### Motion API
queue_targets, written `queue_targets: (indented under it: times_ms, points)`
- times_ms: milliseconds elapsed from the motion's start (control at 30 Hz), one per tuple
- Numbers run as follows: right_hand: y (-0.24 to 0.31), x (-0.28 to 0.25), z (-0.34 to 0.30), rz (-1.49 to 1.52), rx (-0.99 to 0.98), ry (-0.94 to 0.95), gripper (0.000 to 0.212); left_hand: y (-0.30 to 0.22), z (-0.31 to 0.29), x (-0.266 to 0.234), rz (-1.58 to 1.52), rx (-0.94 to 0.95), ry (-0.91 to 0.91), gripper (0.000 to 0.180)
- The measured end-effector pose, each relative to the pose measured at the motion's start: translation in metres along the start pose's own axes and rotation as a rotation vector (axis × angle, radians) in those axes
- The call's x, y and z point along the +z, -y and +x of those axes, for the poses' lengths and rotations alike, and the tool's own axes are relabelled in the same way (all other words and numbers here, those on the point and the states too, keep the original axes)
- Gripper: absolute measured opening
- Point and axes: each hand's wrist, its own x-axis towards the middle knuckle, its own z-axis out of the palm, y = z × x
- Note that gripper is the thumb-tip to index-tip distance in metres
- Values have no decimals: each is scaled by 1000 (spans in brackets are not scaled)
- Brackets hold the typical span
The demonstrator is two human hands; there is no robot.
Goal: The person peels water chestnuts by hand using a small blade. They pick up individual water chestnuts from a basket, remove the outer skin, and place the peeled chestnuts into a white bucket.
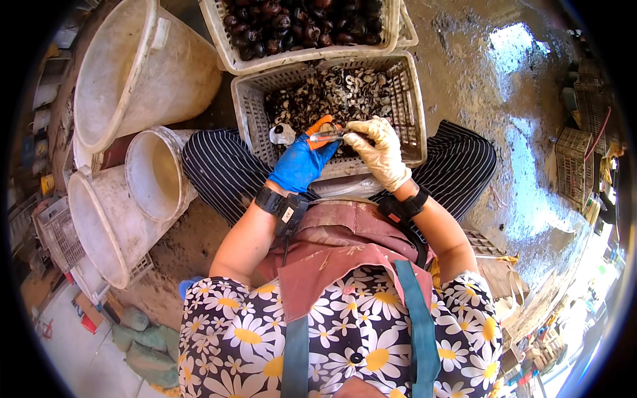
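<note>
My left hand (300,164), in a blue glove with orange coverings on its fingertips, is closed over the front of a crate (247,113). What its fingers grip is hidden. My right hand (379,149), in a cream glove, pinches a small tool with a shiny, narrow metal part (326,136) that reaches across the orange fingertips. The two hands meet at this tool. Beneath them the crate holds many pale and dark scraps (348,86). A whitish lump (282,134) lies beside my left hand, at the crate's left side.
Beyond the crate stands another crate (229,50) full of dark brown, shiny round pieces (298,23). Large dirty white buckets (159,73) and smaller ones (156,172) crowd the left. Wet, muddy ground (458,73) lies to the right, with stacked crates (574,162) farther off.
</note>
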Motion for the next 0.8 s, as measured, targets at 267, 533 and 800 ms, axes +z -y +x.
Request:
queue_targets:
  times_ms: [267,533,800]
  points:
    - [-20,-5,-3,-42,105,16,19,2,-3,-3,262,-54,-103,33]
    - [-48,-8,1,53,379,-22,19,-1,-3,1,310,-13,-101,28]
    - [-30,-9,1,295,549,28,14,1,-7,9,321,15,-89,26]
